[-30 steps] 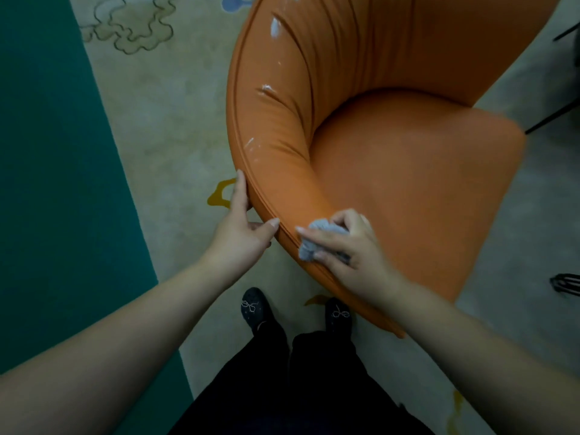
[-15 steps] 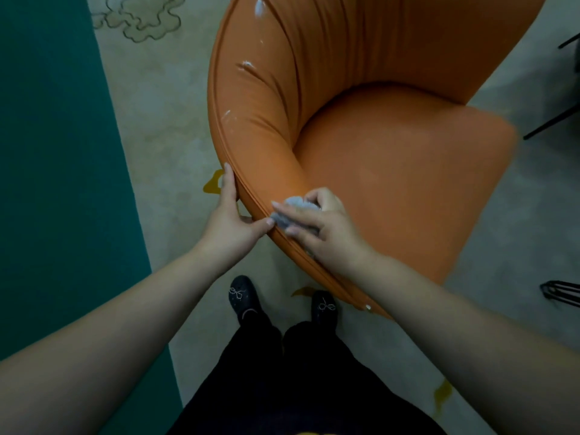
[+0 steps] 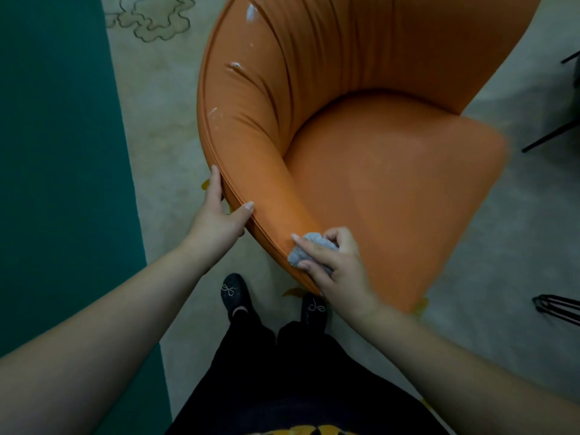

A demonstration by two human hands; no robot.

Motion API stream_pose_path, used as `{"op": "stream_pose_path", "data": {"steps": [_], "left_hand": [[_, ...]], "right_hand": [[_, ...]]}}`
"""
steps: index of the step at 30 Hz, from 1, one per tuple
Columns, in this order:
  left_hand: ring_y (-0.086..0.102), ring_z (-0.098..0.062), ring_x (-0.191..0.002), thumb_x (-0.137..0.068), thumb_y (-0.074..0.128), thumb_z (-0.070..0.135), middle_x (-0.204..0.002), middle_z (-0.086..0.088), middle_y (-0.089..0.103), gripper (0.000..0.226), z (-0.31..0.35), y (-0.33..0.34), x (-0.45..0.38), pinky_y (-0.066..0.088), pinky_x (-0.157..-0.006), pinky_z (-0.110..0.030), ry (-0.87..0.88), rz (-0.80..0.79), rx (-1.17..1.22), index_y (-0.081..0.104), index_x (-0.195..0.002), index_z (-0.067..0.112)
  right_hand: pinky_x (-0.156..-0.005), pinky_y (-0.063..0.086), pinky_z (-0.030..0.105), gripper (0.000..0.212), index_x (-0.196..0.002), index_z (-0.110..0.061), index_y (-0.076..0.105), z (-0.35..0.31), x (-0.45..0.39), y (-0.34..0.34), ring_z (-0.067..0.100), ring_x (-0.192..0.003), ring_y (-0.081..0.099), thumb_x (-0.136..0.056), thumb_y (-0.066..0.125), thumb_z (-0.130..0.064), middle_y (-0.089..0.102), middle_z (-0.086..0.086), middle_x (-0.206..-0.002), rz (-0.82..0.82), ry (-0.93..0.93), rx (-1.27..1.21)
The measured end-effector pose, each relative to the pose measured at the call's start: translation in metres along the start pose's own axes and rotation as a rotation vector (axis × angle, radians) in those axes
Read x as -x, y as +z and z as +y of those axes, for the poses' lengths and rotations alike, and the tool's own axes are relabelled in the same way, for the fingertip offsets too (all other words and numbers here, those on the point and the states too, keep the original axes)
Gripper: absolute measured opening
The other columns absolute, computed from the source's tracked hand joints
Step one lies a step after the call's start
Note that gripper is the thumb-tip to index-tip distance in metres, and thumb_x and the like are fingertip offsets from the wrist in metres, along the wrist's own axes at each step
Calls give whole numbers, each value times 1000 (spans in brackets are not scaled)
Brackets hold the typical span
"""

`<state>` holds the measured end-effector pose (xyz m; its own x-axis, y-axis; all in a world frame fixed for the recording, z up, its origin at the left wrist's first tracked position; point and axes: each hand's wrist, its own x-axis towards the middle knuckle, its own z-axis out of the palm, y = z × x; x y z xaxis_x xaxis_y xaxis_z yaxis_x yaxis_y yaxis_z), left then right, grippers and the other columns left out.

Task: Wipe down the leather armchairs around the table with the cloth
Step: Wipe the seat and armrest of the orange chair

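An orange leather armchair [image 3: 376, 171] with a curved back fills the upper middle of the head view. White smears mark its left arm and back. My left hand [image 3: 219, 215] grips the piped outer rim of the near arm, thumb on top and fingers behind. My right hand [image 3: 332, 265] holds a small bunched grey cloth [image 3: 309, 251] and presses it on the near end of that arm, close to the front edge.
A beige patterned carpet [image 3: 157, 105] lies under the chair, and a dark green strip [image 3: 56, 152] runs along the left. Black metal legs [image 3: 552, 133] stand at the right edge. My feet in black shoes [image 3: 235, 293] stand just below the chair.
The right hand with the cloth has slid back down the arm toward its front end. The left hand keeps its grip on the rim.
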<state>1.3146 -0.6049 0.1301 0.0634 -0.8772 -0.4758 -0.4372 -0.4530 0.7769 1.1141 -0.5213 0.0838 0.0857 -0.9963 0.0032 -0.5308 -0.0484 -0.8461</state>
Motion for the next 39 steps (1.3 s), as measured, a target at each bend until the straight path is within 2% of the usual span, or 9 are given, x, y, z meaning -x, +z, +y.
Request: {"op": "stream_pose_path", "data": {"steps": [5,9,13,17,21,24,30,34,39], "left_hand": [[31,-15,-140,-91,62,28,-160,4,14,92,-3,-4,-11,39,-107,-48,20,27,-21,-6,-151,37],[32,-17,-139,-91,62,26,-159,5,16,90,-1,-13,-28,40,-106,-49,12,18,63,-3,-150,41],[37,-18,-137,-92,58,24,-158,4,20,82,2,-27,-47,42,-104,-49,12,10,111,4,-151,42],[60,-16,-112,-93,58,16,-155,8,26,83,8,-45,-64,51,-95,-44,17,-4,147,3,-152,35],[66,-3,-91,-90,58,2,-147,12,34,87,10,-59,-78,56,-78,-27,2,-95,217,2,-153,23],[66,0,-80,-88,57,-3,-134,13,49,80,12,-67,-85,54,-69,-22,55,-206,192,20,-151,29],[67,-16,-98,-84,65,-2,-131,-1,55,82,15,-82,-105,56,-86,-36,72,-319,203,22,-149,26],[67,-11,-95,-81,73,10,-144,2,41,96,18,-90,-122,56,-82,-28,116,-331,169,12,-152,33],[67,-11,-97,-80,75,18,-146,4,38,100,25,-95,-144,58,-79,-29,149,-335,137,8,-153,32]], "right_hand": [[-91,28,22,44,-123,-29,60,-18,-52,20,19,-101,38,-81,70,-23,37,3,-104,-13,-27,13],[-95,31,27,43,-123,-29,62,-24,-79,29,24,-103,41,-81,71,-21,37,3,-105,-7,-12,40],[-94,28,22,41,-122,-29,62,-30,-102,38,24,-103,41,-82,70,-23,42,7,-106,35,9,68],[-95,31,25,41,-122,-27,63,-41,-129,48,27,-102,43,-82,70,-23,44,12,-106,63,-2,88],[-95,38,35,41,-122,-26,63,-56,-160,61,31,-102,44,-82,70,-25,46,15,-106,89,-29,123],[-91,41,46,40,-121,-27,64,-70,-188,70,35,-100,46,-81,69,-29,49,18,-106,83,-77,195],[-82,38,39,38,-121,-36,63,-88,-241,81,34,-98,47,-83,65,-42,52,16,-106,81,-134,398],[-85,37,37,39,-121,-41,61,-92,-292,78,31,-105,44,-83,61,-47,50,11,-112,130,-72,479],[-88,43,46,45,-124,-28,61,-85,-292,78,32,-98,50,-81,69,-36,46,13,-101,204,-76,291]]}}
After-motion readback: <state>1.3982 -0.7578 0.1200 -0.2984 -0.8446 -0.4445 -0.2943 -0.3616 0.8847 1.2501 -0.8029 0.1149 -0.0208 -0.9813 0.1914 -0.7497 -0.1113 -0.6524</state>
